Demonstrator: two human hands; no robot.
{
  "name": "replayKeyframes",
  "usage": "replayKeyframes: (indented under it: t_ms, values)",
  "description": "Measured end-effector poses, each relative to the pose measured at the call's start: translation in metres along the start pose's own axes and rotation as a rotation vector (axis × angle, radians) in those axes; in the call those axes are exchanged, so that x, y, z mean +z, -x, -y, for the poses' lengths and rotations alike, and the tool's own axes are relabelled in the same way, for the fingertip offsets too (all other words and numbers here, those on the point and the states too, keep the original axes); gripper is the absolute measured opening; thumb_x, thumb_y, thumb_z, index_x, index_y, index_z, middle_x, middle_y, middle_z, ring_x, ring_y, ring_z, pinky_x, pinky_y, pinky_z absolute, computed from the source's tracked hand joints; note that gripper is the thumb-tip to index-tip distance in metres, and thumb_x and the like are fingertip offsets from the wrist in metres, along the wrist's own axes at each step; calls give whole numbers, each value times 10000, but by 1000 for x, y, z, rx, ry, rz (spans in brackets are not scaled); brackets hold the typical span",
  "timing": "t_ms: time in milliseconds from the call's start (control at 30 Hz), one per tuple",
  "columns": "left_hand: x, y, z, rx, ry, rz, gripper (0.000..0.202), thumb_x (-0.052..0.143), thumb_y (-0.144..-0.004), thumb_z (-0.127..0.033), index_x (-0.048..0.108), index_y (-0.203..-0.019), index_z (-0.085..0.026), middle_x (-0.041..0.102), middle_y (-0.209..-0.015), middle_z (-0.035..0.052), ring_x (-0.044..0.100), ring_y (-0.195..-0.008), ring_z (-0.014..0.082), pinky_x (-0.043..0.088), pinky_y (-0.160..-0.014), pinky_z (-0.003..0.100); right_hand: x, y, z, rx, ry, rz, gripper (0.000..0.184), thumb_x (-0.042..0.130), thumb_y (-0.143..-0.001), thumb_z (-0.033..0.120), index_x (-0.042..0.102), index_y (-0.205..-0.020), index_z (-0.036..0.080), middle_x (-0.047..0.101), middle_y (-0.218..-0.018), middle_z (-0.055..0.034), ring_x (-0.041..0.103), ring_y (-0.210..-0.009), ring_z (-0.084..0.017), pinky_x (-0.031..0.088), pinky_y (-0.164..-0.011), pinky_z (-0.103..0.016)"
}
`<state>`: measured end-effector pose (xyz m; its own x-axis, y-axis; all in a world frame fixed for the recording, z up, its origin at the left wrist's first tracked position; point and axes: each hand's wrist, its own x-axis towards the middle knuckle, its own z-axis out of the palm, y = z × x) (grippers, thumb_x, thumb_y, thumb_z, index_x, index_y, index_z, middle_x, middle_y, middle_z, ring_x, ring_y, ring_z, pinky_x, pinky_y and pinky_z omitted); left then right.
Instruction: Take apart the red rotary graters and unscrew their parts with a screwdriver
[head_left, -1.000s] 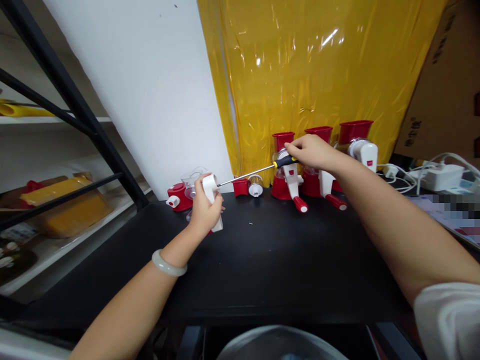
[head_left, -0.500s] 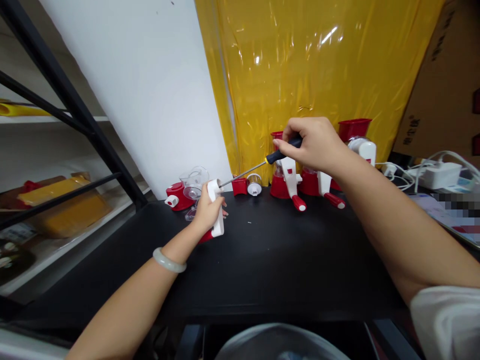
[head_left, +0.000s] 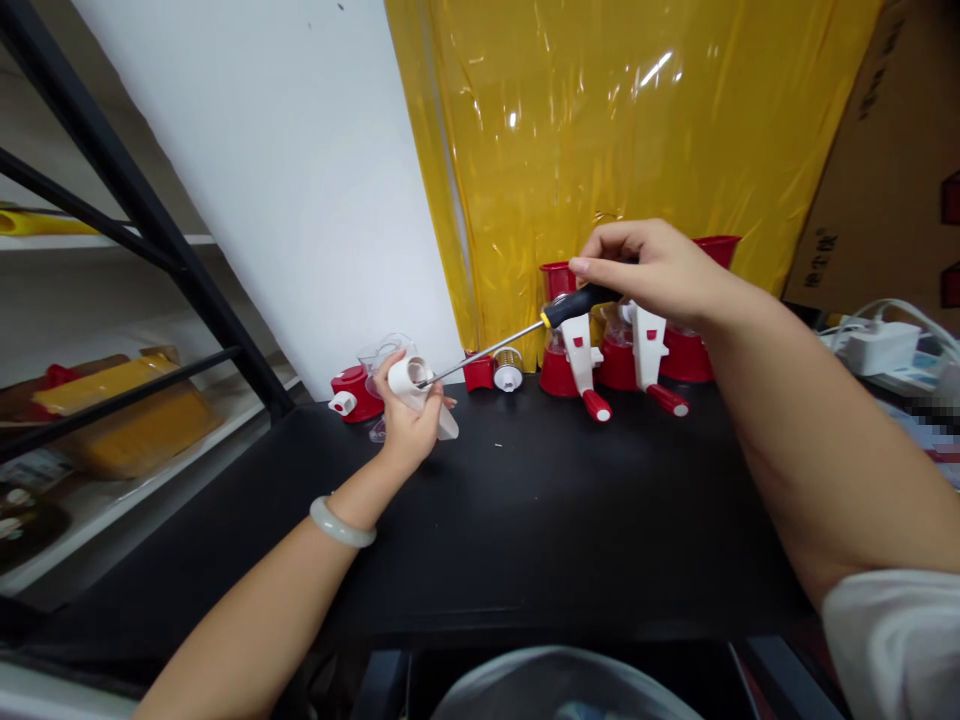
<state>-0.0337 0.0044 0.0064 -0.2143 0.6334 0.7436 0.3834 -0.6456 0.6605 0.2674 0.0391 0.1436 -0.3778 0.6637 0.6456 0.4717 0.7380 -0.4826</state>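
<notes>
My left hand [head_left: 411,420] is closed round a white plastic crank handle [head_left: 409,376], its round hollow end turned up toward me. In my right hand [head_left: 649,265] is a screwdriver [head_left: 577,305] with a black and yellow grip, pinched by thumb and fingers. The screwdriver's shaft slants down to the left, and its tip is at the opening of the white handle; how deep it sits I cannot tell. Behind my left hand lie a red base part [head_left: 355,392] with a white knob and a clear plastic piece [head_left: 386,350].
A red part [head_left: 478,372] and a grater drum [head_left: 508,370] lie by the yellow-wrapped panel [head_left: 637,120]. Red-and-white hand-crank graters [head_left: 559,375] stand behind my right hand. A white charger with cables [head_left: 881,345] is at the right. Black shelf bars [head_left: 180,240] rise at left.
My left hand has tilted the white handle so its round end faces up more. My right hand has shifted slightly right with the screwdriver, whose grip now sits a little farther right.
</notes>
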Motion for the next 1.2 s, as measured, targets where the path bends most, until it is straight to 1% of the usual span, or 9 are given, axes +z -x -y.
replayKeyframes:
  t_ms: [67, 133, 233, 367, 467, 533, 700, 900, 1200]
  values:
    - [1, 0, 0, 101, -48, -53, 642, 640, -834, -381, 196, -1287, -281, 544, -974, 18, 633, -589, 108, 578, -610, 330, -2, 1, 1, 27, -3, 42, 372, 568, -836, 554, 564, -782, 186, 568, -668, -27, 529, -630, -144, 369, -553, -283]
    - [1, 0, 3, 170, -90, -72, 619, 609, -859, -416, 180, -1287, -285, 536, -1007, 31, 630, -612, 105, 577, -629, 337, -2, 1, 3, 34, 19, 75, 380, 574, -827, 568, 571, -799, 189, 577, -675, -29, 529, -632, -148, 366, -550, -287]
    - [-1, -1, 8, 238, -140, -84, 591, 586, -873, -427, 184, -1281, -278, 526, -1021, 38, 628, -633, 103, 577, -654, 344, -3, 4, 6, 48, 92, 91, 389, 548, -841, 571, 587, -780, 189, 566, -643, -27, 513, -602, -143, 352, -543, -294]
    - [-5, -2, 16, 305, -152, -97, 571, 603, -861, -388, 201, -1246, -262, 513, -1086, 64, 641, -722, 125, 580, -706, 365, -5, 9, 11, 85, 224, 89, 464, 479, -868, 596, 588, -678, 186, 517, -547, -22, 467, -520, -130, 323, -520, -303]
    - [-6, -1, 19, 304, -157, -98, 560, 604, -858, -338, 199, -1233, -246, 520, -1102, 72, 640, -769, 138, 576, -749, 376, -6, 12, 12, 93, 290, 152, 514, 443, -875, 614, 581, -623, 188, 491, -499, -19, 428, -465, -121, 299, -496, -308]
    - [-6, -1, 20, 312, -145, -88, 560, 605, -853, -320, 199, -1230, -245, 529, -1066, 58, 639, -762, 140, 575, -742, 373, -6, 13, 12, 77, 326, 160, 520, 430, -883, 608, 584, -616, 188, 480, -485, -17, 414, -453, -119, 285, -492, -309]
    - [-6, -4, 19, 267, -86, -81, 576, 613, -842, -283, 202, -1246, -276, 530, -944, 7, 626, -648, 123, 576, -637, 343, -2, 15, 17, -10, 369, 113, 490, 429, -897, 583, 616, -668, 192, 455, -493, -18, 440, -498, -137, 274, -527, -314]
    - [-6, -6, 12, 213, -86, -129, 585, 618, -824, -280, 207, -1240, -294, 525, -935, -10, 617, -623, 109, 583, -616, 331, -1, 19, 30, -78, 378, 68, 405, 467, -893, 533, 628, -714, 208, 495, -533, -17, 449, -536, -145, 303, -583, -313]
    - [-6, 0, 21, 154, -110, -54, 602, 632, -814, -232, 254, -1281, -273, 539, -957, 2, 627, -570, 89, 591, -596, 321, -12, 24, 37, -140, 402, 33, 321, 580, -823, 516, 611, -739, 209, 580, -630, -26, 517, -619, -164, 295, -590, -298]
